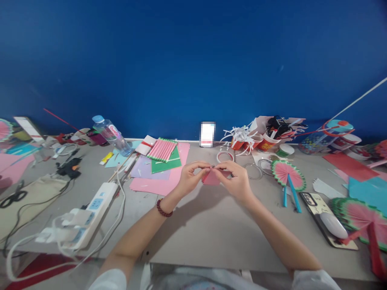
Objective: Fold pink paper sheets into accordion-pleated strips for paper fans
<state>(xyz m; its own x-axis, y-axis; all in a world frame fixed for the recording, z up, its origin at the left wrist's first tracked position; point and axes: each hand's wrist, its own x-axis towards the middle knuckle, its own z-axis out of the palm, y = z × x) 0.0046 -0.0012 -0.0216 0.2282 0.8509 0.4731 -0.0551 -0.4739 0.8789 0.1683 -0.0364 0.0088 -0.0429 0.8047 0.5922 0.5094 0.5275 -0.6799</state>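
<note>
Pink paper (212,179) is positioned between the left hand (191,176) and the right hand (236,177), above the grey table (187,237). Grip state, left: thumb and index finger pinched together on the upper edge of the paper. Grip state, right: thumb and index finger likewise clamped on the upper edge. The 2 pinches sit side by side, fingertips nearly meeting. The body of the paper extends below the fingertips, between the 2 thumbs; its fold detail is too small to resolve. A beaded bracelet (165,207) encircles the left wrist.

Left of the hands, a pleated pink sheet (163,149) with green edges rests on a green sheet (174,161), which overlies a large pink sheet (185,150). A tape roll (225,153) lies just beyond the right hand. To the right, 1 round paper fan (281,170) with 2 blue sticks (292,189) lies on the table. A white power strip (101,205) occupies the left side, with plugs inserted
</note>
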